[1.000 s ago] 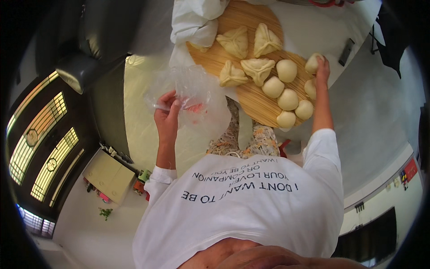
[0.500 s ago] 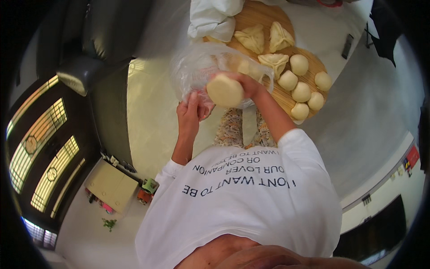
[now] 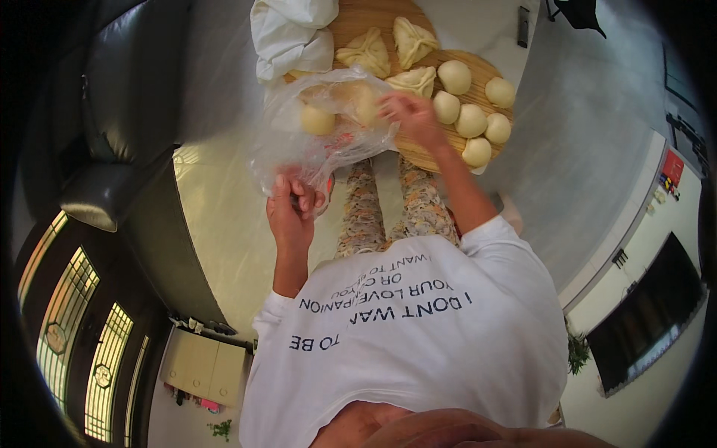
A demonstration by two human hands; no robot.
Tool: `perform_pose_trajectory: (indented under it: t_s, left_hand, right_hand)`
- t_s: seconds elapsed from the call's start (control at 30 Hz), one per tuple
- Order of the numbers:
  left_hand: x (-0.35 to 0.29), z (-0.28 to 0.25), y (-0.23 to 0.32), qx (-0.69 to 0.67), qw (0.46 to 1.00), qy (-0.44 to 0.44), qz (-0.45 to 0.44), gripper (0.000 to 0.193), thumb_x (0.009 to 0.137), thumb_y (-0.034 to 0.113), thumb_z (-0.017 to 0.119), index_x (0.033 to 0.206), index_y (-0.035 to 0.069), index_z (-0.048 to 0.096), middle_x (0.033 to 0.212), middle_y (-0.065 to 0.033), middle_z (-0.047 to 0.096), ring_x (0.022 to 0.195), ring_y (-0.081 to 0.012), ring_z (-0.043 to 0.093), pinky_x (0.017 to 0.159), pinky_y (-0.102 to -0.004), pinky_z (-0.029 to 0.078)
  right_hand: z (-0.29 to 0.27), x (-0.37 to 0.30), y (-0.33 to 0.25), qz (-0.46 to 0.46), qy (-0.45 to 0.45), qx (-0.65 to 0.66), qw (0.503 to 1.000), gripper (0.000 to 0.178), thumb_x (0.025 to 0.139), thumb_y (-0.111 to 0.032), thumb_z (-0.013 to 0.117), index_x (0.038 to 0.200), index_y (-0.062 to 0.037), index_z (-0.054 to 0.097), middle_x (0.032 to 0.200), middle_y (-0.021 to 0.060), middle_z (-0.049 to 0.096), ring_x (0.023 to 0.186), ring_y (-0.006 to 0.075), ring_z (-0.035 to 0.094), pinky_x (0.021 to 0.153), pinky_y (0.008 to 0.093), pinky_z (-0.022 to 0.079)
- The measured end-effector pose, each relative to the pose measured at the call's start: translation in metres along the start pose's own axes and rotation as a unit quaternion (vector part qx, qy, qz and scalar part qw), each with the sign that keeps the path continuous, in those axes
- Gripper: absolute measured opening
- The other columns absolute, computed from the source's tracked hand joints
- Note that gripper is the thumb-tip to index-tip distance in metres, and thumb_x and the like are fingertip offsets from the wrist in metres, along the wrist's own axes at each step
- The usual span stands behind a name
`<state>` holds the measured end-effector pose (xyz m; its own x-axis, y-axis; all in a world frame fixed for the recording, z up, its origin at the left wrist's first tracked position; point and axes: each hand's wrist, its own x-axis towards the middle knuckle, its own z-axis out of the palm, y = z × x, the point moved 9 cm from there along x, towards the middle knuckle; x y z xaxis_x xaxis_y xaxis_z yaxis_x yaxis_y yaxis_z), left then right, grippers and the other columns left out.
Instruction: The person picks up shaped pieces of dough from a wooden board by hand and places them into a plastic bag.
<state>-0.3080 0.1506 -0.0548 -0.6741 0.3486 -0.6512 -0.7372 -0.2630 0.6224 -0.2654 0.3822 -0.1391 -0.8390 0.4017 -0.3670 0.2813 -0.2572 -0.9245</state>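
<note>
A clear plastic bag (image 3: pixel 295 153) hangs in front of my legs, its lower edge gripped by my closed left hand (image 3: pixel 293 205). Through the film shows a round pale bun (image 3: pixel 318 120), and a second pale shape lies just right of it, blurred by the plastic. My right hand (image 3: pixel 417 118) is at the bag's right rim, empty, fingers loosely apart and smeared by motion. Beyond it, on a wooden board (image 3: pixel 448 158), sit several smooth round dough buns (image 3: pixel 471 120) and three folded triangular dough pieces (image 3: pixel 413 42).
A crumpled white cloth or bag (image 3: pixel 293 37) covers the board's left end. The board rests on a white table (image 3: pixel 485 30) with a dark remote-like object (image 3: pixel 523 27) near its edge. A dark sofa (image 3: pixel 112 112) stands at the left.
The round bun that was in my right hand is now out of it, and a bun shows inside the bag. My right hand has drawn back toward the board. The view has shifted.
</note>
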Motion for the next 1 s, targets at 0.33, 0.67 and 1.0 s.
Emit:
perform_pose_trajectory:
  t_s: [0.33, 0.67, 1.0]
  left_hand:
    - [-0.001, 0.032, 0.011, 0.092, 0.994, -0.043, 0.051, 0.035, 0.090, 0.029, 0.035, 0.066, 0.005, 0.042, 0.049, -0.0020, 0.036, 0.044, -0.0103, 0.031, 0.050, -0.0277, 0.035]
    - [-0.006, 0.014, 0.002, 0.036, 0.999, 0.000, 0.017, 0.033, 0.089, 0.028, 0.038, 0.068, 0.003, 0.044, 0.052, -0.0027, 0.039, 0.046, -0.0110, 0.035, 0.053, -0.0278, 0.039]
    - [-0.007, 0.021, 0.015, 0.114, 0.991, 0.002, 0.062, 0.035, 0.090, 0.030, 0.035, 0.069, 0.004, 0.045, 0.052, -0.0030, 0.041, 0.049, -0.0134, 0.044, 0.047, -0.0230, 0.034]
  right_hand:
    - [-0.194, 0.063, 0.108, 0.067, 0.167, -0.638, 0.749, 0.077, 0.059, -0.026, 0.072, 0.125, -0.0163, 0.032, 0.125, 0.0218, 0.030, 0.114, 0.0356, 0.033, 0.093, 0.0423, 0.031]
    - [-0.028, 0.001, -0.024, 0.065, -0.083, 0.164, 0.981, 0.057, 0.067, -0.014, 0.056, 0.120, -0.0028, 0.039, 0.112, 0.0071, 0.047, 0.104, 0.0180, 0.045, 0.085, 0.0301, 0.040]
    - [0.134, 0.040, 0.099, 0.079, -0.133, -0.012, 0.988, 0.053, 0.070, -0.021, 0.062, 0.116, -0.0047, 0.044, 0.108, 0.0131, 0.051, 0.096, 0.0189, 0.051, 0.079, 0.0290, 0.043]
